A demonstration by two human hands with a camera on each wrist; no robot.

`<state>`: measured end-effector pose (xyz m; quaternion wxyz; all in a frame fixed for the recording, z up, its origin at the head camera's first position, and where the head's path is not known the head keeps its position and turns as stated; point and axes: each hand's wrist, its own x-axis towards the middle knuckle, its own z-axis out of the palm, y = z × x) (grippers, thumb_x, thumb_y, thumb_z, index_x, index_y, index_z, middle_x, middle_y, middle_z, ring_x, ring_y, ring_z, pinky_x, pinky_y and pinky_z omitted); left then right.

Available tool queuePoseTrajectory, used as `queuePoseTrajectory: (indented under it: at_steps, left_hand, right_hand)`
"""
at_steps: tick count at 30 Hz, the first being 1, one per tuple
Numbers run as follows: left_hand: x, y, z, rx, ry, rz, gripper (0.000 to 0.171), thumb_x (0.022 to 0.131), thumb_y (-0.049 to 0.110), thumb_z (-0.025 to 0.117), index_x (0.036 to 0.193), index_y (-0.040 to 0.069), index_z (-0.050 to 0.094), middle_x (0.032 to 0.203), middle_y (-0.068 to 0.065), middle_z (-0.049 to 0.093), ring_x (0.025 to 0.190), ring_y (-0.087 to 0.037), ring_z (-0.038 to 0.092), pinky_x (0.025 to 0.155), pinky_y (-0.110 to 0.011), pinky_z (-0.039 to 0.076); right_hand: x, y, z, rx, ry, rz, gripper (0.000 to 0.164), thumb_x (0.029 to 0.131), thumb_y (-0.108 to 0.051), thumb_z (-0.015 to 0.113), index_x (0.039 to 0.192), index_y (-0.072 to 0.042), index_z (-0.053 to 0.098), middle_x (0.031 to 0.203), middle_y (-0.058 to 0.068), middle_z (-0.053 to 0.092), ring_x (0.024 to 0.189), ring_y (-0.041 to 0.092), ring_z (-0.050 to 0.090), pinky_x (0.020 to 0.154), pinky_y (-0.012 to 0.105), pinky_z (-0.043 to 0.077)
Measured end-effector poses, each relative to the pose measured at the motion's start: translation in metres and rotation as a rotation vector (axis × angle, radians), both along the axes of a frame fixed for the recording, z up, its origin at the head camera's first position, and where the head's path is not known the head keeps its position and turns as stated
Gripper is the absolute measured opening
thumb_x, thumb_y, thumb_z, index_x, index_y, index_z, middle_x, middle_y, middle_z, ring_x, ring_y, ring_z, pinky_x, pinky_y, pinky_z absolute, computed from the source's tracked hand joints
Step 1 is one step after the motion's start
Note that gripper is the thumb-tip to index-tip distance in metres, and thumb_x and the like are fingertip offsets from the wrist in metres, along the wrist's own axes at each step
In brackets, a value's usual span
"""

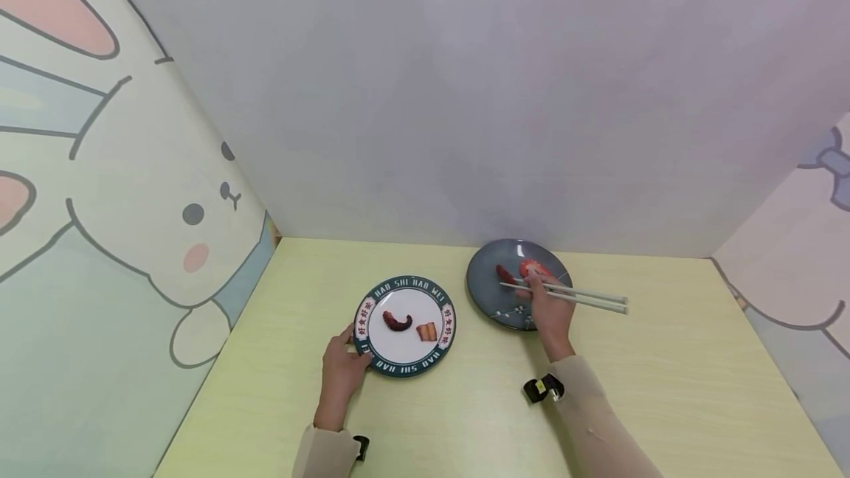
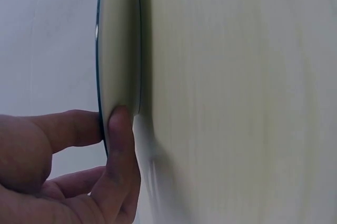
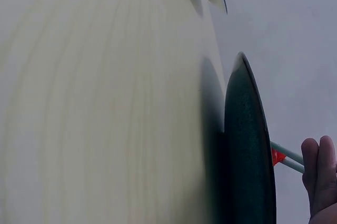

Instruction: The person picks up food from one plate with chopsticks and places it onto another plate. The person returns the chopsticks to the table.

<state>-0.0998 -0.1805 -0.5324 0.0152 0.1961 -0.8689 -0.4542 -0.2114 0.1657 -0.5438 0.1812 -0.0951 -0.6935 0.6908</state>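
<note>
My left hand [image 1: 341, 367] pinches the near-left rim of a white plate [image 1: 401, 341] with a dark green lettered border. In the left wrist view, its thumb and fingers lie on either side of the rim [image 2: 100, 76]. On that plate sit a curled dark-red food piece [image 1: 397, 321] and a small brown striped piece [image 1: 427, 331]. My right hand [image 1: 550, 308] grips pale green chopsticks [image 1: 591, 299] over a dark blue-grey plate [image 1: 483, 282]. The chopstick tips are right at a dark-red elongated piece [image 1: 505, 274]. Beside it, a red-and-white piece [image 1: 533, 267] is partly hidden by the hand.
Both plates stand on a pale yellow table [image 1: 458, 419], the dark one close to the plain grey back wall [image 1: 465, 131]. Cartoon-printed panels [image 1: 153, 227] flank the table on the left and right. A black camera [image 1: 536, 389] sits on my right wrist.
</note>
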Motion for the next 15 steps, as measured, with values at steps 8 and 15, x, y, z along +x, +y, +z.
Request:
queuePoseTrajectory:
  at_steps: [8, 15]
  left_hand:
    - [0.0008, 0.0004, 0.0005, 0.011, 0.011, 0.002, 0.072, 0.086, -0.008, 0.072, 0.152, -0.015, 0.044, 0.122, -0.027, 0.054, 0.088, -0.027, 0.060, 0.068, -0.032, 0.050]
    - [0.0009, 0.0002, -0.0007, 0.010, 0.006, 0.004, 0.072, 0.087, -0.008, 0.072, 0.152, -0.015, 0.043, 0.122, -0.027, 0.054, 0.090, -0.028, 0.060, 0.069, -0.032, 0.051]
  right_hand:
    - [-0.0022, -0.0014, -0.0023, -0.007, -0.012, -0.009, 0.029, 0.103, -0.010, 0.068, 0.110, 0.018, 0.072, 0.101, 0.032, 0.074, 0.058, 0.002, 0.071, 0.057, 0.017, 0.055]
    - [-0.0020, -0.0018, -0.0021, 0.007, -0.017, -0.008, 0.029, 0.103, -0.010, 0.068, 0.111, 0.018, 0.072, 0.098, 0.030, 0.075, 0.059, 0.002, 0.072, 0.058, 0.015, 0.053]
